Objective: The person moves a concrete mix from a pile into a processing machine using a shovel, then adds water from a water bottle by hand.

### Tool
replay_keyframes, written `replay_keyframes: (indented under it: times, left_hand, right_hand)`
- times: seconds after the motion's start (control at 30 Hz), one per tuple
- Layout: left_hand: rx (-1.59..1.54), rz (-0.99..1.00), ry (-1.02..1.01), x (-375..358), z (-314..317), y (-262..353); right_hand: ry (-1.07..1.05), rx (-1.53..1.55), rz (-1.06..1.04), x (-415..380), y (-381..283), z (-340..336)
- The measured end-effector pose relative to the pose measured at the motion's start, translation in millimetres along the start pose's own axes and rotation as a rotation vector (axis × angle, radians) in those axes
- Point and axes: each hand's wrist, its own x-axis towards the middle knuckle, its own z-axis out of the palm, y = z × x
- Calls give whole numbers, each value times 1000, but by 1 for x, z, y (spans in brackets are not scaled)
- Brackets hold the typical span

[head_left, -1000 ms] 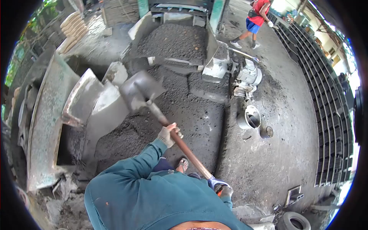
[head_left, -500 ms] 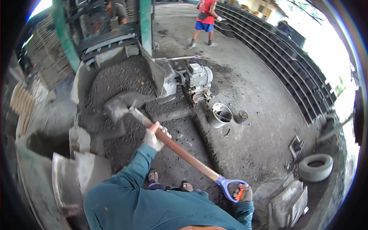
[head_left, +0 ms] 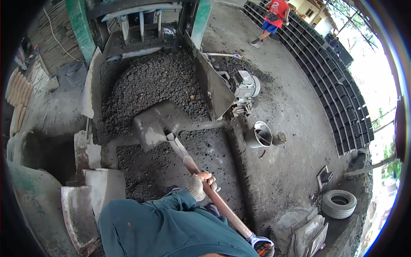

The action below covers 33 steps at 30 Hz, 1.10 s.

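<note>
A shovel (head_left: 227, 210) slants across the view. Its broad metal blade (head_left: 150, 128), smeared with dark grit, is at the near edge of a heap of dark granular mix (head_left: 154, 81). My left hand (head_left: 199, 185), in a pale knit glove, wraps around the brown shaft below the blade. At the bottom edge, my right hand (head_left: 267, 249) holds the bluish D-shaped grip; part of this hand is cut off by the frame. The heap lies in a metal hopper (head_left: 209, 92) in front of a green-posted machine (head_left: 81, 30).
An electric motor (head_left: 248, 85) stands right of the hopper, with a white bucket (head_left: 258, 135) and a small can (head_left: 279, 138) nearby. Farther right are stacked dark blocks (head_left: 321, 73), a tyre (head_left: 338, 204) and sacks (head_left: 306, 231). A person in red (head_left: 276, 17) is at the back.
The shovel and both hands have drawn back toward my body, and the blade has come nearer the heap's front edge. The person in red has stepped right. My view has shifted.
</note>
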Motion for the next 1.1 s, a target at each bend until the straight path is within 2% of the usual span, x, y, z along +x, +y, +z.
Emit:
replay_keyframes:
  times: [0.07,0.23,0.37,0.43,0.5,0.57,0.6,0.63,0.67,0.7,0.77,0.83,0.9,0.97,1.03,1.1]
  left_hand:
    - [-17,1,-12,7,-4,23]
    - [102,116,-41,33,24,122]
    - [204,243,22,64,39,201]
    - [266,375,16,74,47,239]
    - [337,484,6,89,51,281]
    - [364,672,150,96,61,307]
    - [375,693,186,102,60,319]
    - [385,719,221,98,63,315]
    - [378,702,131,94,57,302]
    - [322,645,88,73,73,263]
    - [291,569,83,52,86,191]
    - [216,432,-16,44,81,120]
    - [240,371,-59,31,87,47]
    - [266,305,-67,34,84,-5]
    - [292,271,-93,40,76,-46]
    - [308,220,-41,43,73,-78]
  right_hand:
    - [-23,49,4,-8,10,34]
    - [-151,141,13,-13,31,116]
    - [-249,120,-8,-5,29,203]
    - [-384,247,-30,10,41,237]
    - [-400,204,-75,-36,16,320]
    - [-468,4,-215,-33,19,329]
    - [-551,-176,-327,-26,15,323]
    - [-636,-359,-439,-19,12,312]
    - [-666,-257,-437,-10,10,299]
    - [-568,-20,-227,-23,-8,285]
    - [-555,47,-231,-9,-32,218]
    - [-356,-5,-252,7,-41,145]
    - [-333,-29,-230,41,-28,60]
    - [-175,-74,-172,60,-10,-12]
    - [-78,-181,-196,47,-4,-56]
    - [-2,-137,-168,27,0,-89]
